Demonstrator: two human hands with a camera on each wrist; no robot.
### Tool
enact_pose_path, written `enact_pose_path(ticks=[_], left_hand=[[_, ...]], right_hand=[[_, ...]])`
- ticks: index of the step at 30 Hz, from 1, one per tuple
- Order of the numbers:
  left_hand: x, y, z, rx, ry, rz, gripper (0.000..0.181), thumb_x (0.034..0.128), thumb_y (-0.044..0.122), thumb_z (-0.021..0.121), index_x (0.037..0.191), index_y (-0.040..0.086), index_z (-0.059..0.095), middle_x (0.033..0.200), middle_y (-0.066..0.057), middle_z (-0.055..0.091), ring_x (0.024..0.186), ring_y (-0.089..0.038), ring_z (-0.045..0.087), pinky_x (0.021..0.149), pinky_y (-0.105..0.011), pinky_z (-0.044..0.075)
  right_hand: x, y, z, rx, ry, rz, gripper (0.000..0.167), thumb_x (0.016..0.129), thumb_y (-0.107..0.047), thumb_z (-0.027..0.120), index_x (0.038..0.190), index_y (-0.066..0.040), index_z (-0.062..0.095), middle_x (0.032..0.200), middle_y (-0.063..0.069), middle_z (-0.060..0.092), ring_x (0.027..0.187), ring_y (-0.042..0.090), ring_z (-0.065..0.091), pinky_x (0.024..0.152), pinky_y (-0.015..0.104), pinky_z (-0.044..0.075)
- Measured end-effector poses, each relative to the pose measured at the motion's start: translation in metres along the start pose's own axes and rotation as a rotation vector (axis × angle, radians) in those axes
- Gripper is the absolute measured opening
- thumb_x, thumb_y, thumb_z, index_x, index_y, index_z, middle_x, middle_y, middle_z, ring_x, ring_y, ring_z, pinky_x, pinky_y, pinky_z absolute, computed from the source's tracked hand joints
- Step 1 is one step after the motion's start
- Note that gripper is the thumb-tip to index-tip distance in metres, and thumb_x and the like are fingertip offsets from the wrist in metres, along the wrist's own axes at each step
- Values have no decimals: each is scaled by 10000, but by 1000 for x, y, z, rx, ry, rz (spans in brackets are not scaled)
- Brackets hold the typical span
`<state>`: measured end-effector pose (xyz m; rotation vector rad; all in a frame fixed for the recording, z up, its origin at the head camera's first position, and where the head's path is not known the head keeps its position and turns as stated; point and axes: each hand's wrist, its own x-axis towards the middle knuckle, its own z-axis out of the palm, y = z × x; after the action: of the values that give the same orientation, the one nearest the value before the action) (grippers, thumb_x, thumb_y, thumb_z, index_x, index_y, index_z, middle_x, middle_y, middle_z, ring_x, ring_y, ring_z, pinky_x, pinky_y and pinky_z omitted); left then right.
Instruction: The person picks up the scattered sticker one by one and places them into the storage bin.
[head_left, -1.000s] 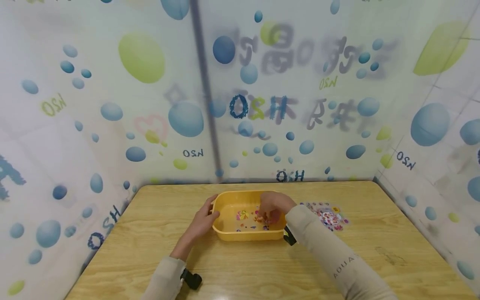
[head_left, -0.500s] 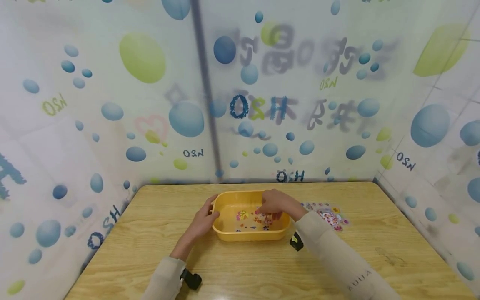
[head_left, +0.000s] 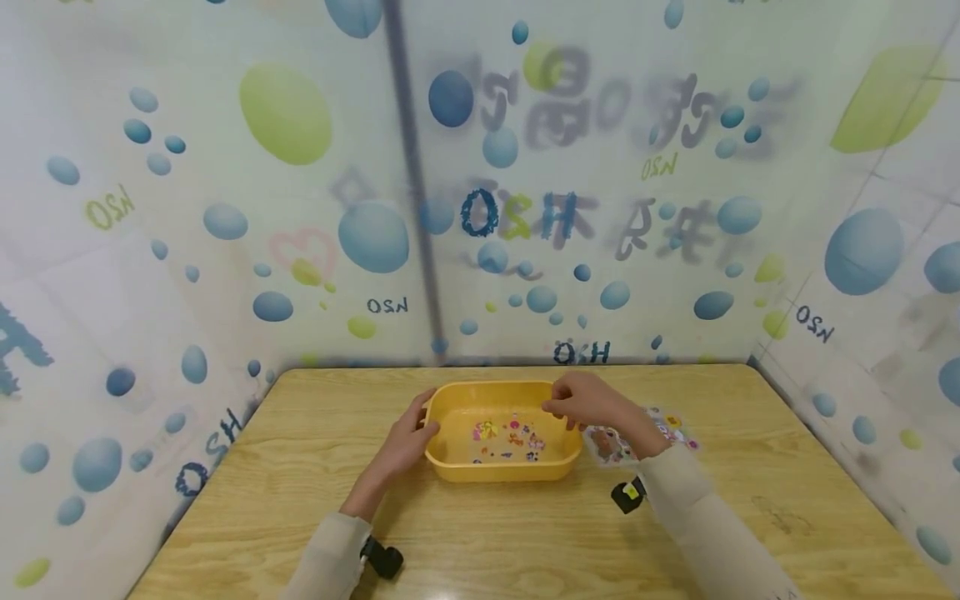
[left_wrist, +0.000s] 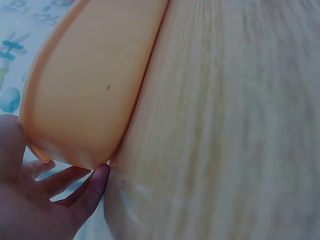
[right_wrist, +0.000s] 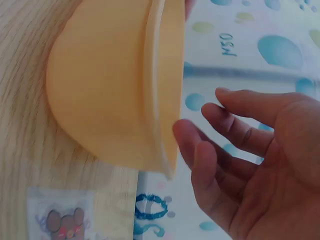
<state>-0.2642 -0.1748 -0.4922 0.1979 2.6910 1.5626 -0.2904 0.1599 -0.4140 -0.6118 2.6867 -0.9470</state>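
Observation:
A yellow plastic basin (head_left: 502,473) stands on the wooden table with several small colourful stickers (head_left: 485,430) on its bottom. My left hand (head_left: 405,437) holds the basin's left end, thumb at the rim; in the left wrist view its fingertips (left_wrist: 101,172) touch the outer wall. Over the basin's right end hovers my right hand (head_left: 592,404). The right wrist view shows that hand with loosely bent, spread fingers (right_wrist: 247,105) and nothing between them, beside the rim. A clear sticker sheet (head_left: 609,447) lies on the table right of the basin, partly hidden by the right forearm.
The table (head_left: 315,467) stretches out on both sides of the basin. A patterned curtain (head_left: 315,208) with blue and green dots hangs behind it and along its sides. Black wrist cameras (head_left: 385,558) sit on both arms.
My right hand has lifted from the stickers inside the basin and moved right, to above its right rim. More of the stickers now shows. The left hand and basin have stayed put.

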Motion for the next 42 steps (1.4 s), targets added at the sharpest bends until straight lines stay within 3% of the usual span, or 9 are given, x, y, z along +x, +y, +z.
enact_pose_path(ticks=[7,14,24,32,42], left_hand=[[1,0,2,-12,4,-14,611,1039,139,507,1621,160,320,1501,-267,532,1333,-397,568,1071,-550,519],[1,-1,3,-18,2,-9,611,1039,134,510,1620,168,325,1503,-274,530,1332,-400,571,1052,-534,532],[2,0,3,-21,-3,-9,616,1037,135,505,1623,165,318,1500,-275,531,1313,-392,583,1013,-504,555],[0,-1,2,-19,3,-22,615,1033,136,509,1619,182,329,1492,-270,540,1286,-369,596,994,-481,564],[-1,-1,1,-24,3,-25,613,1034,135,509,1619,178,329,1488,-276,540,1279,-371,597,985,-476,569]], right_hand=[[-17,21,-8,60,62,-41,282,1028,-236,626,895,0,702,855,156,698,708,300,708,645,492,618],[-35,44,-13,112,128,-2,227,1036,-210,616,957,-20,710,916,205,708,708,362,721,632,474,626],[-54,77,-18,104,205,74,231,1027,-197,631,1032,22,706,911,199,705,682,241,677,590,343,591],[-61,94,-18,101,232,118,188,1019,-148,632,1060,20,706,918,176,703,706,241,656,622,371,592],[-68,112,-20,49,252,180,216,996,-157,659,1122,15,688,1043,168,718,816,214,657,697,351,594]])
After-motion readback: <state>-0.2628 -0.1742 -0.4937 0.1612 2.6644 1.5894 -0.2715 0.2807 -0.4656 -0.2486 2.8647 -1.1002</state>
